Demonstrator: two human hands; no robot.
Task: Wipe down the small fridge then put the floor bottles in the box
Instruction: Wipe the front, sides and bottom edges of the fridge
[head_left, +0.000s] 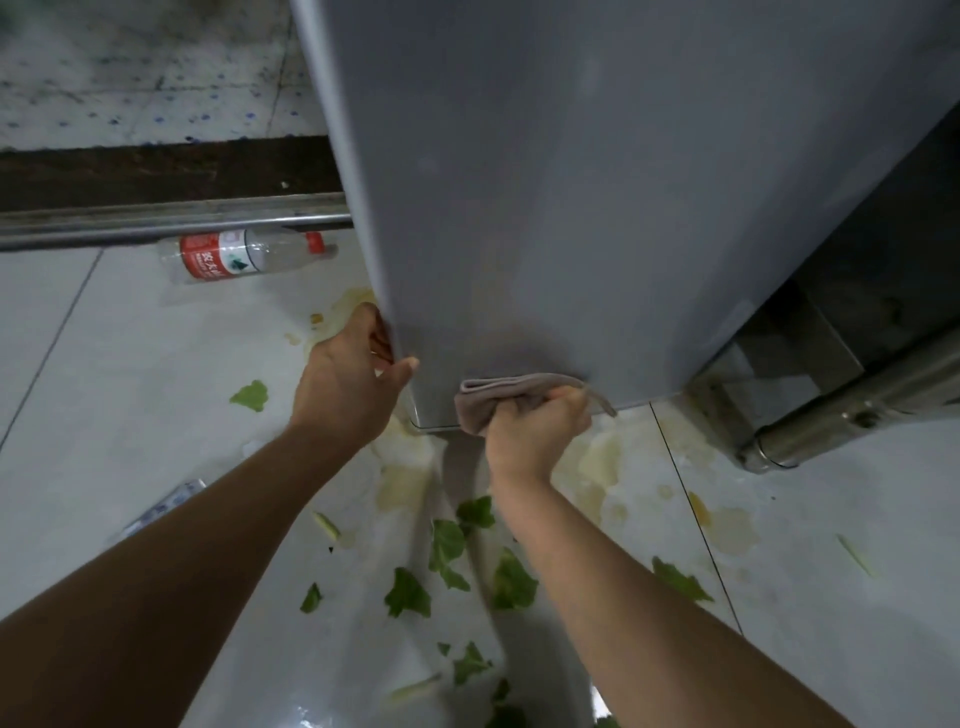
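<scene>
A small grey fridge (571, 182) fills the upper middle of the head view. My left hand (345, 382) grips its lower left corner edge. My right hand (535, 431) is closed on a folded grey cloth (498, 397) pressed against the bottom of the fridge front. A clear plastic bottle (249, 254) with a red label lies on its side on the floor to the left of the fridge. Part of a second bottle with blue print (166, 506) shows beside my left forearm, mostly hidden by it.
The white tiled floor (130, 389) carries green leaf scraps (447, 551) and yellowish spills (597, 462) under my arms. A metal rail (156, 221) runs behind the red-label bottle. A steel unit with a round leg (831, 415) stands to the right of the fridge.
</scene>
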